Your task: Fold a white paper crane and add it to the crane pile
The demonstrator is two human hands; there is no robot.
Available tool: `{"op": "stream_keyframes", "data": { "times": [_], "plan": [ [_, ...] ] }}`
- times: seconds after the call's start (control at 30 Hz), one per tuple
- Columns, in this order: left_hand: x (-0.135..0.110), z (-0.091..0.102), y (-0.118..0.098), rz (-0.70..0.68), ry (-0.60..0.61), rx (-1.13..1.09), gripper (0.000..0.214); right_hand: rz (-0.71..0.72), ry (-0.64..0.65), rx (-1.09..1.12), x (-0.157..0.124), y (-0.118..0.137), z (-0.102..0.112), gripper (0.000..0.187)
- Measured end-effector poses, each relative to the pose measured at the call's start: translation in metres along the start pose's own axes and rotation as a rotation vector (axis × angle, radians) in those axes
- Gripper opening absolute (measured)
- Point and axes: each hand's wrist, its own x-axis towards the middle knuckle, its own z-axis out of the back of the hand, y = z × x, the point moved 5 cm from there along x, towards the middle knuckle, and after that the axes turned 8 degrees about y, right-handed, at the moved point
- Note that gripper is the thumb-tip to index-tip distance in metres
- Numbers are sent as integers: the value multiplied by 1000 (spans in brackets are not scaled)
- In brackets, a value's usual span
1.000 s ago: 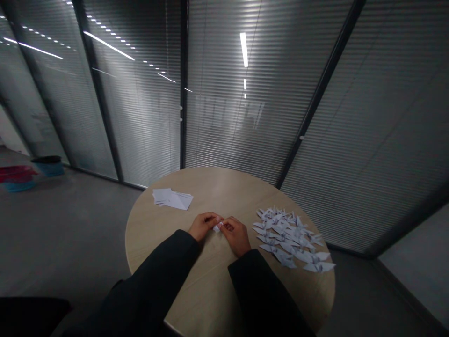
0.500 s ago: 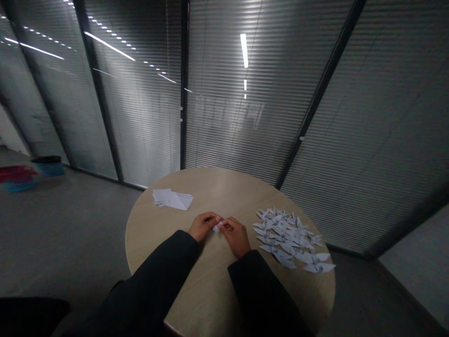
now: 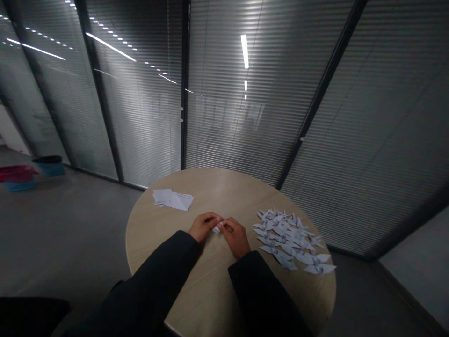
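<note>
Over the middle of the round wooden table (image 3: 210, 290), my left hand (image 3: 203, 226) and my right hand (image 3: 236, 235) meet fingertip to fingertip. Between them they pinch a small folded piece of white paper (image 3: 216, 230), mostly covered by the fingers. Both hands are closed on it. To the right of my right hand lies a cluster of folded white paper cranes (image 3: 286, 236), crowded together with wings spread. Beyond my left hand, on the far left of the tabletop, rests a loose stack of white paper sheets (image 3: 175, 200).
Glass partitions with blinds (image 3: 231, 131) stand right behind the table's far edge. On the floor at left are a blue bin with a red liner (image 3: 17, 178) and a blue bin with a dark liner (image 3: 49, 166). A dark object (image 3: 31, 316) shows at bottom left.
Almost nothing differs. The view has shifted very slightly, and both hands stay pinched on the folded paper in the same place.
</note>
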Motion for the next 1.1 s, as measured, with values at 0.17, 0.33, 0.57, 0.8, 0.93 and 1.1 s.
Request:
{"op": "stream_keyframes", "data": {
  "times": [0.17,0.33,0.57,0.8,0.93,1.1],
  "plan": [
    [-1,-2,-1,11,23,-2,42,-14,-13,24,-1,4,3,18],
    [-1,-4,-2,25,45,-20,43,-29,-9,31,-1,5,5,20],
    [-2,-3,-6,26,27,5,41,-2,-10,-4,0,4,2,19],
    [-1,-2,-2,39,17,-29,45,4,2,-14,0,2,1,20],
    [-1,-4,0,61,27,-60,47,2,-3,-26,0,5,3,21],
    [-3,-7,-3,106,56,-81,52,17,-6,-37,0,6,5,20]
  ]
}}
